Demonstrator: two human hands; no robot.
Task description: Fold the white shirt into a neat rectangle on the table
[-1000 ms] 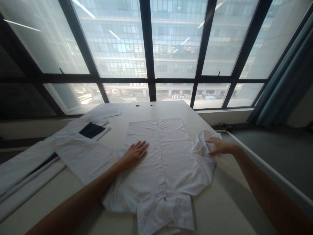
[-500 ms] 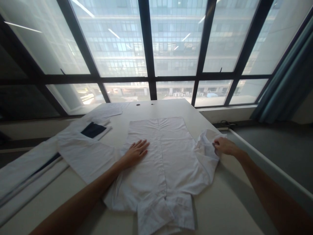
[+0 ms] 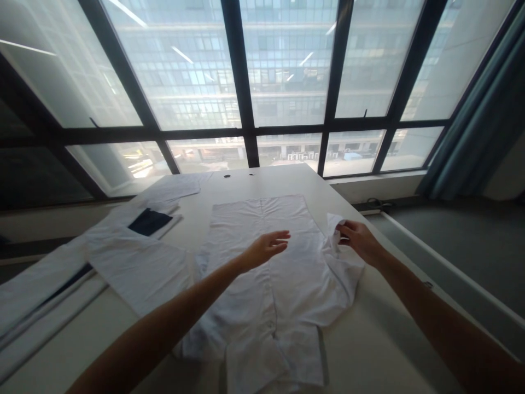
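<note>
Shirt (image 3: pixel 266 262) lies spread flat across the middle of the table (image 3: pixel 381 339), white, its button line running away from the person toward the window (image 3: pixel 287 82), and the collar end nearest the camera. Right hand (image 3: pixel 357 239) is at the shirt's right side, where the fingers are closed in a pinch on the end of the sleeve (image 3: pixel 334 223); that bit of cloth stands lifted off the table, while the rest of the sleeve lies bunched beneath and beside the wrist. Left hand (image 3: pixel 264 249) is raised above the shirt's front, palm down, fingers loosely open and stretched toward the right hand, holding nothing; it looks clear of the cloth, though from this angle a light touch cannot be ruled out. The two hands are near each other but apart. On the left of the table a second white garment (image 3: pixel 123 257) lies spread, overlapping the shirt's left edge, with a dark navy patch (image 3: pixel 150 221) showing at its far end, and its long pale folds trail off the table's left side. Beyond the table's far edge the window has dark frames, and a teal curtain (image 3: pixel 476 120) hangs at the right.
</note>
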